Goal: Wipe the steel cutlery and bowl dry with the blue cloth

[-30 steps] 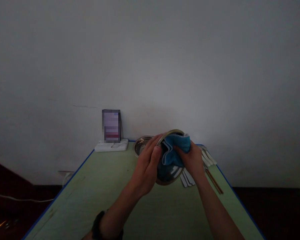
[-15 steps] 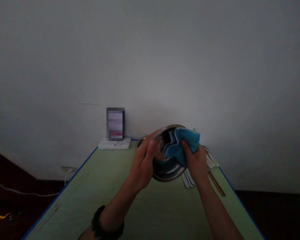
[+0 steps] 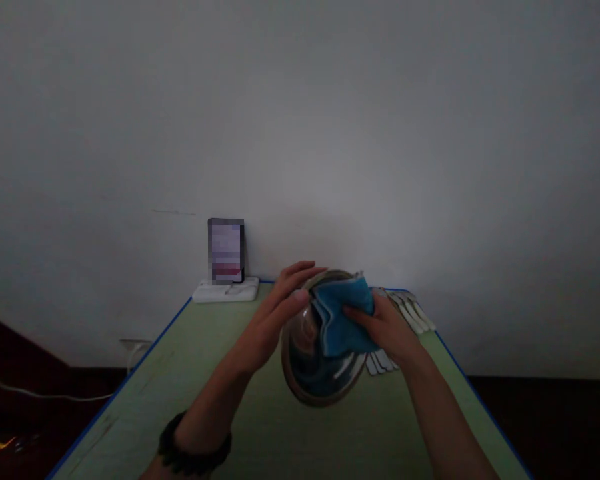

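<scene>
A shiny metal bowl (image 3: 300,383) is held up over the table, tilted so its inside faces me. My left hand (image 3: 275,313) grips its upper left rim, thumb on the near side and fingers reaching behind. In my right hand (image 3: 387,327) is a folded blue cloth (image 3: 343,320) with pale edging, pinched under the thumb. The cloth lies against the bowl's right inner side and covers part of the opening.
On the left back corner of the green table (image 3: 190,400) a phone or tablet (image 3: 226,250) leans upright on a white stand (image 3: 225,291). White-handled utensils (image 3: 413,312) lie at the right back; flat handles (image 3: 380,364) show below the right hand. A wall rises behind.
The bowl has come lower and slightly left, its opening turned more toward me. The cloth has shifted left and down with my right hand. My left fingers have spread along the rim.
</scene>
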Tool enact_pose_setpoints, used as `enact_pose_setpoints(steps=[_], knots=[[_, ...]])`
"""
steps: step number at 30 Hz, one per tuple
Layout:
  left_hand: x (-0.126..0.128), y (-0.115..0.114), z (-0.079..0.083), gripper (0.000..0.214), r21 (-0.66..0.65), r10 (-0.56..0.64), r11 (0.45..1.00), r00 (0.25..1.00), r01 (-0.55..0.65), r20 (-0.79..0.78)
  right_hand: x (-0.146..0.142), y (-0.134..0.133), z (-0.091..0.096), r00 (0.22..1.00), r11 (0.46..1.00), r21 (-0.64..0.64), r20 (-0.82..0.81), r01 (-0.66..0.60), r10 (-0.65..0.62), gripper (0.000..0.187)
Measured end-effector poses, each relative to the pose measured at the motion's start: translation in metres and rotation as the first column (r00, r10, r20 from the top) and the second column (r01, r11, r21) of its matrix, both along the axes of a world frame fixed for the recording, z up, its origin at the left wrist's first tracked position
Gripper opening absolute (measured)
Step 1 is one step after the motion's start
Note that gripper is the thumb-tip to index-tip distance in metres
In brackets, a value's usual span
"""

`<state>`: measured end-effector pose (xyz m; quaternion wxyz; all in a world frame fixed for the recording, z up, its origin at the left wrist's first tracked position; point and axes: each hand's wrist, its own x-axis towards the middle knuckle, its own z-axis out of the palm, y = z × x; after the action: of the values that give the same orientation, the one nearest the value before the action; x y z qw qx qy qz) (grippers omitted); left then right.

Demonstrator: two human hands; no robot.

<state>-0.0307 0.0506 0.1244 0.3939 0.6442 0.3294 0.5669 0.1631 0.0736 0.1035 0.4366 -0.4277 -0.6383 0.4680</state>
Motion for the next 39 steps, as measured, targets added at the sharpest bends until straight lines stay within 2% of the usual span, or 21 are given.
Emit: enact_pose_setpoints(steps=[3,6,10,12,14,16,18,20,22,24,26,29,31,34,36,39], knots=[[-0.003,-0.004,0.006,0.036,-0.037,-0.18,0.984,0.975,0.177,-0.13,0.001,-0.004,0.007,0.973,0.991,0.123,0.232,-0.047,0.017,0.023],[0.0,-0.007,0.008,0.04,-0.113,-0.263,0.962,0.957,0.25,-0.125,-0.005,-0.005,0.008,0.957,0.986,0.162,0.278,0.038,-0.082,0.022],[-0.001,-0.005,0.008,0.039,-0.154,-0.254,0.957,0.966,0.244,-0.043,-0.009,-0.004,0.007,0.918,0.935,0.238,0.238,0.262,-0.318,0.03],[-0.003,-0.002,0.006,0.037,-0.145,-0.254,0.957,0.967,0.25,-0.013,-0.01,-0.003,0.005,0.903,0.91,0.244,0.192,0.336,-0.385,0.032],[-0.003,0.0,0.003,0.035,-0.131,-0.173,0.975,0.983,0.18,0.063,-0.014,-0.003,0.001,0.897,0.896,0.179,0.112,0.406,-0.429,0.035],[0.001,0.001,-0.001,0.033,-0.105,-0.017,0.994,0.983,0.036,0.183,-0.023,-0.003,-0.005,0.899,0.899,0.03,-0.062,0.437,-0.434,0.036],[0.008,0.001,-0.004,0.033,-0.064,0.155,0.988,0.942,-0.142,0.297,-0.035,-0.003,-0.012,0.874,0.923,-0.169,-0.3,0.345,-0.382,0.037],[0.015,0.001,-0.006,0.033,-0.025,0.276,0.958,0.896,-0.286,0.346,-0.045,-0.003,-0.018,0.816,0.931,-0.323,-0.484,0.171,-0.317,0.038],[0.019,0.0,-0.006,0.033,-0.014,0.292,0.952,0.897,-0.305,0.332,-0.048,-0.002,-0.021,0.785,0.915,-0.397,-0.541,0.077,-0.301,0.036],[0.016,0.0,-0.005,0.035,-0.039,0.227,0.974,0.928,-0.225,0.295,-0.042,-0.001,-0.021,0.806,0.918,-0.388,-0.517,0.078,-0.287,0.037],[0.009,0.001,-0.003,0.037,-0.094,0.113,0.991,0.954,-0.09,0.279,-0.03,0.0,-0.016,0.878,0.946,-0.31,-0.421,0.097,-0.228,0.039],[-0.001,0.001,-0.001,0.042,-0.172,-0.075,0.976,0.95,0.131,0.302,-0.011,-0.001,-0.006,0.979,0.986,-0.141,-0.169,0.09,-0.113,0.036],[-0.004,-0.001,0.0,0.044,-0.189,-0.123,0.963,0.938,0.191,0.324,-0.005,-0.002,-0.002,0.993,0.993,-0.058,-0.054,0.101,-0.105,0.035],[0.0,-0.006,-0.002,0.041,-0.161,-0.072,0.977,0.922,0.142,0.379,-0.012,-0.005,-0.001,0.981,0.983,-0.043,-0.073,0.177,-0.18,0.036],[0.007,-0.011,-0.004,0.041,-0.096,-0.028,0.992,0.902,0.077,0.431,-0.023,-0.007,-0.004,0.955,0.972,-0.112,-0.191,0.207,-0.225,0.037],[0.016,-0.014,-0.008,0.041,0.02,0.063,0.996,0.863,-0.085,0.501,-0.04,-0.011,-0.007,0.884,0.953,-0.272,-0.402,0.135,-0.24,0.04]])
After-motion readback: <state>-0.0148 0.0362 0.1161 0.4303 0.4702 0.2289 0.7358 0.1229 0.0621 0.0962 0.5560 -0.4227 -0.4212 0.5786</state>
